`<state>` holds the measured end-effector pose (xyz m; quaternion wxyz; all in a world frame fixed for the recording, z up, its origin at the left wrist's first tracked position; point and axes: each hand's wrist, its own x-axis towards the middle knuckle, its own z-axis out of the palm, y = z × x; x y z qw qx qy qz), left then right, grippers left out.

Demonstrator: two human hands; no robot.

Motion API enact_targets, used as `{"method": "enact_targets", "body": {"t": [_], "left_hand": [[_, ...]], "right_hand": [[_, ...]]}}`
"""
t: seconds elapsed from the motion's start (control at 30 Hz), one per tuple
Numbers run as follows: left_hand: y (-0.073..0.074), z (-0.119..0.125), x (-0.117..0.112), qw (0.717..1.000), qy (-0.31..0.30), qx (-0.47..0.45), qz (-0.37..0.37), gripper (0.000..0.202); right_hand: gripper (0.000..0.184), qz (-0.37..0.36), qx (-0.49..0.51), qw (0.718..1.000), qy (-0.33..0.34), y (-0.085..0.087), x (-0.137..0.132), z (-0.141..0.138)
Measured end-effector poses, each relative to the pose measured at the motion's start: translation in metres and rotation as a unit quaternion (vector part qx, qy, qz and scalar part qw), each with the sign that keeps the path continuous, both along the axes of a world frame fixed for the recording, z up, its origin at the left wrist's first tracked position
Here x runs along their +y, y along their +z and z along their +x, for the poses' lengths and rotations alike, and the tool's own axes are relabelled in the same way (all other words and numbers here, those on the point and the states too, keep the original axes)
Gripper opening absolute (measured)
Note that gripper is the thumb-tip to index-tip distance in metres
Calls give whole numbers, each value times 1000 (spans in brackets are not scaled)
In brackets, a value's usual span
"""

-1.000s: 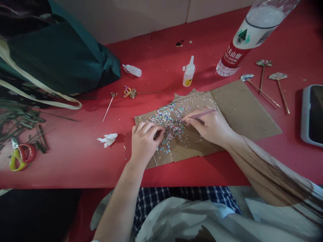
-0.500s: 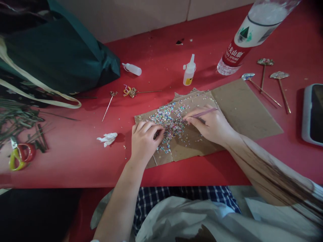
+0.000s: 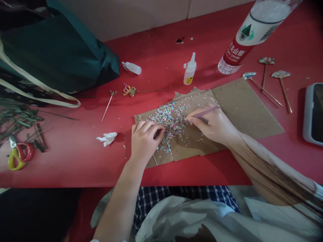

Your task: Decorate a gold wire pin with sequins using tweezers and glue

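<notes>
Small, glittering multicoloured chips (image 3: 166, 116) lie heaped on a flat piece of brown cardboard (image 3: 244, 107). My right hand (image 3: 214, 124) grips slim purple tweezers (image 3: 205, 111) in a pen-like hold, their tip down at the right side of the chips. At the left side of the heap rests my left hand (image 3: 146, 136), its fingers curled and thumb drawn in against them. A dark shape shows inside that curl, too hidden to name.
Behind the cardboard stand a small glue bottle (image 3: 189, 72) and a large water bottle (image 3: 239, 43). Decorated hair sticks (image 3: 281, 75) lie at right beside a phone (image 3: 313, 114). Leftward are crumpled tissue (image 3: 107, 138), scissors (image 3: 19, 156), green strips (image 3: 17, 116) and a dark green bag (image 3: 68, 50).
My right hand and the tweezers have shifted very slightly to the right. My left hand keeps its place and its curled pose.
</notes>
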<state>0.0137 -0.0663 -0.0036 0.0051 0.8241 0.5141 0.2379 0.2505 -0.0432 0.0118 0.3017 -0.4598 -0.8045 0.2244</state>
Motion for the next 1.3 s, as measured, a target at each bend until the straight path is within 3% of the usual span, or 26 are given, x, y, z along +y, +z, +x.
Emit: {"method": "enact_targets", "body": {"t": [0.5,0.73,1.0,1.3], "left_hand": [[0,0,0,1000,0,5,0,4],[0,-1,1,1000,-2,0,4,2],[0,-1,2,1000,-5,-5,3,1],[0,0,1,1000,-5,6,8,3]], "right_hand": [[18,13,1,1000,4,-1,1,0],[24,-21,70,995,-75,10,2,10],[23,15,6,1000,18,-1,2,1],[21,6,-5,1000,3,1,1,0]]}}
